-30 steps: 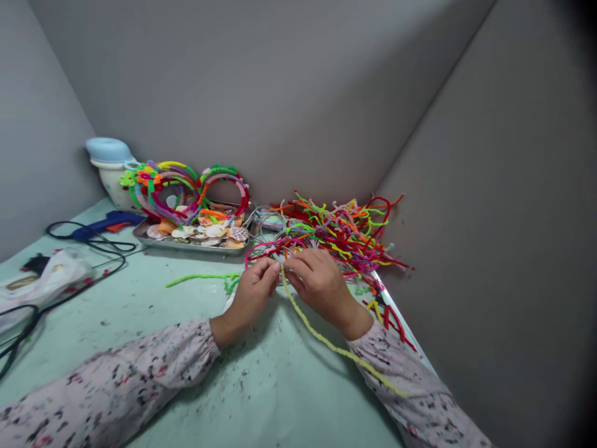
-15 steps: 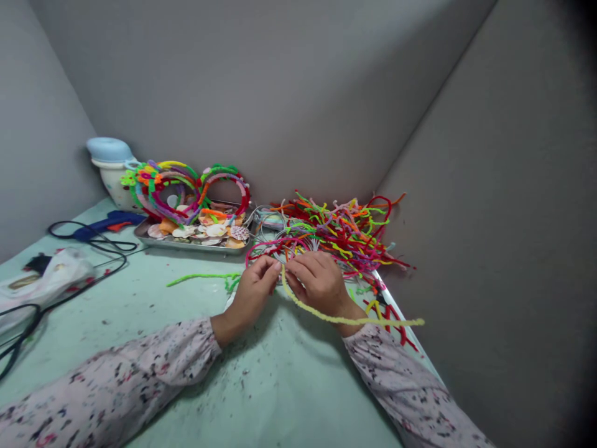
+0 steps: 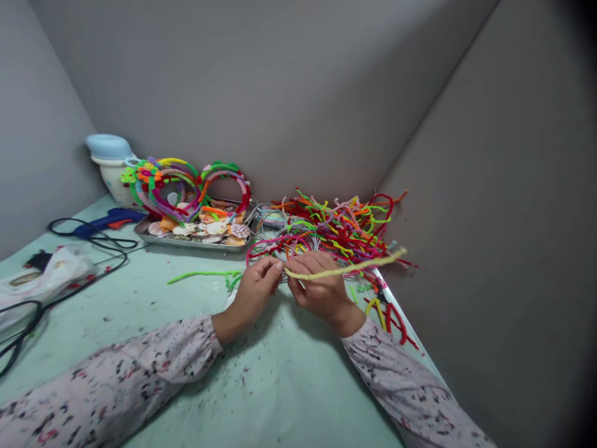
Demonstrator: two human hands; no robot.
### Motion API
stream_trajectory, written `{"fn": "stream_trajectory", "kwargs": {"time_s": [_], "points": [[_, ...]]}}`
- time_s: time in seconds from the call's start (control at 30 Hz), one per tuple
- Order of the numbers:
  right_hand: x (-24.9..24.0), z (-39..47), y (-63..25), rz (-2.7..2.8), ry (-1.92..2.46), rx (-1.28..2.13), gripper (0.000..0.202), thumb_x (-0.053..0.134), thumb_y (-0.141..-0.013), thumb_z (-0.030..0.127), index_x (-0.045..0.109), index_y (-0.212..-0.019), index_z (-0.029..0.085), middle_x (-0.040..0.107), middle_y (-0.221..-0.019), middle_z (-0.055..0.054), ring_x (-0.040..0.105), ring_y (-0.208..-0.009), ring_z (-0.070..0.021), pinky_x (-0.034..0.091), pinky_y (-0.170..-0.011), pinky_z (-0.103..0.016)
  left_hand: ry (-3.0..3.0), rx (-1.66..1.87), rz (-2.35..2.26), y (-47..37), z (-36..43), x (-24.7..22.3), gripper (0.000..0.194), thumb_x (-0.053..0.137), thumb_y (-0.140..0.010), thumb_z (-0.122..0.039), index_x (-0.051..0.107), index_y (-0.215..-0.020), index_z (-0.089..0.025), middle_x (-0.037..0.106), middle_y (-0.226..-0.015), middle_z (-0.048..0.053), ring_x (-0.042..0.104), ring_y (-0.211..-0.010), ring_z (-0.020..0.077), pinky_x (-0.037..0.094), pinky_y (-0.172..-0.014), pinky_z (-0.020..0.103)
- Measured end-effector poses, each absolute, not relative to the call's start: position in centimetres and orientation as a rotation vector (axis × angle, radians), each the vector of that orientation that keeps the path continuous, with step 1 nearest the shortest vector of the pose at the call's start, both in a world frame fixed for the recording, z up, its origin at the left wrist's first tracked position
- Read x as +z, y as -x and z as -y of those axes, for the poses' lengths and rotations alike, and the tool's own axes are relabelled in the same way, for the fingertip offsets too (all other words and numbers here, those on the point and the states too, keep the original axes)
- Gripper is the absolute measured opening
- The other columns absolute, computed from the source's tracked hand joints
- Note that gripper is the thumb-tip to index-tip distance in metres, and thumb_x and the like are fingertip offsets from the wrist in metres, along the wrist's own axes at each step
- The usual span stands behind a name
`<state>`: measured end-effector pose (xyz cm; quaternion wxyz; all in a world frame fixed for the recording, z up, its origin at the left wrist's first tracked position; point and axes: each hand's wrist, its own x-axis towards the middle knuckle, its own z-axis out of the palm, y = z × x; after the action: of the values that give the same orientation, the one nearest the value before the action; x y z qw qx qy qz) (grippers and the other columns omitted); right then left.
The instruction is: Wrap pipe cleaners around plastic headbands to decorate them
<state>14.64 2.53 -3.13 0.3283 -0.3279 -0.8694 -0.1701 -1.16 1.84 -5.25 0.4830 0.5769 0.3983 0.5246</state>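
A pale yellow fuzzy stem (image 3: 349, 269) runs from between the fingertips of both hands, across the back of the right one, and points up to the right. My left hand (image 3: 256, 292) is pinched closed at the stem's near end; what exactly its fingertips hold is too small to make out. Closed beside it, my right hand (image 3: 321, 289) has its fingers curled round the same spot, with the stem's end between them. A bright green fuzzy stem (image 3: 200, 275) lies on the table to the left of the hands.
Behind the hands lies a heap of coloured stems (image 3: 345, 224). A metal tray (image 3: 196, 245) holds shells, with decorated headbands (image 3: 226, 171) above it. A lidded container (image 3: 112, 168), blue tool (image 3: 102, 223), black cable (image 3: 93, 280) and plastic bag (image 3: 69, 270) are at left.
The yellow stem's free end has swung upward, from below the right wrist to above it, and the stem now crosses the back of my right hand. Both hands stay nearly in place.
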Motion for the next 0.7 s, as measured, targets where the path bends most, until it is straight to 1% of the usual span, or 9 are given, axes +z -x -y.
{"fn": "stream_trajectory", "kwargs": {"time_s": [0.17,0.3,0.47,0.7], "points": [[-2.8,-2.4,-14.6,2.243,0.878,-0.357,0.014,0.051,-0.088,0.019,0.065,-0.091,0.019,0.069,-0.089,-0.005,0.060,-0.089,-0.0199,0.042,-0.084,-0.035,-1.414,1.297,-0.985,1.2,-1.6,-5.2,0.025,0.050,-0.090,-0.035,0.049,-0.072,-0.017,0.042,-0.057,-0.006,0.036,-0.052,0.0086,0.029,-0.051,0.022],[-2.9,-2.3,-14.6,2.192,0.941,-0.267,0.015,0.053,-0.087,0.020,0.068,-0.092,0.021,0.071,-0.089,-0.004,0.061,-0.088,-0.0194,0.042,-0.084,-0.034,-1.437,1.304,-0.989,1.3,-1.7,-5.3,0.025,0.049,-0.091,-0.034,0.049,-0.073,-0.017,0.042,-0.057,-0.005,0.037,-0.053,0.0087,0.030,-0.052,0.022],[-2.6,-2.3,-14.3,2.117,1.018,-0.162,0.016,0.056,-0.085,0.022,0.071,-0.088,0.019,0.073,-0.087,-0.005,0.063,-0.087,-0.0202,0.044,-0.085,-0.033,-1.456,1.317,-0.998,1.3,-1.7,-5.4,0.024,0.050,-0.091,-0.034,0.051,-0.074,-0.017,0.044,-0.060,-0.005,0.038,-0.055,0.0088,0.031,-0.053,0.022],[-1.1,-1.8,-14.0,2.096,1.167,0.137,0.011,0.058,-0.080,0.016,0.069,-0.081,0.018,0.071,-0.082,-0.003,0.063,-0.080,-0.0174,0.044,-0.076,-0.028,-1.517,1.303,-1.023,1.3,-1.4,-5.3,0.024,0.049,-0.092,-0.033,0.051,-0.075,-0.017,0.044,-0.061,-0.005,0.039,-0.056,0.0096,0.033,-0.055,0.022]]}}
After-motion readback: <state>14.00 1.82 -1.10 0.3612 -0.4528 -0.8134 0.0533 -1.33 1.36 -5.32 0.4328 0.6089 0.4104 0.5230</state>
